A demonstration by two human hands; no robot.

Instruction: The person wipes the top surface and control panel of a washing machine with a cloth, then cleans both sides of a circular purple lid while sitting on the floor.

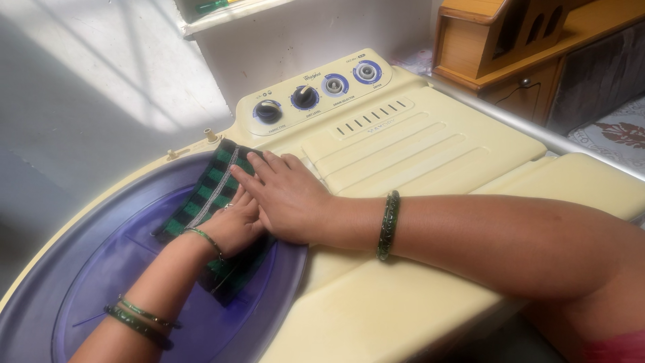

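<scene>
I am looking down on a cream twin-tub washing machine (430,154) that is filling most of the frame, and both hands are pressing on a green-and-black checked cloth (213,181) lying left of centre. The cloth is draping over the edge of the translucent purple lid (101,269), which is taking up the lower left, with one end reaching toward the cream rim near the small knob at the back. My left hand (235,225) is lying flat on the cloth, its grip released, fingers spread and holding nothing; thin green bangles (144,319) are circling that forearm. My right hand (285,195) is resting palm down across the cloth's right edge and overlapping the left hand's fingers, its grip also released and simply pushing down. A dark green bangle (388,225) is sitting on the right wrist, and that forearm is stretching across the ribbed cream cover (403,151) from the right of the frame, covering part of it. Above the hands, a control panel with four round dials (316,91) is running toward the upper centre. A wooden cabinet (524,47) is standing in the upper right, with patterned fabric just below it at the right edge. A sunlit white wall (87,81) is filling the upper left.
</scene>
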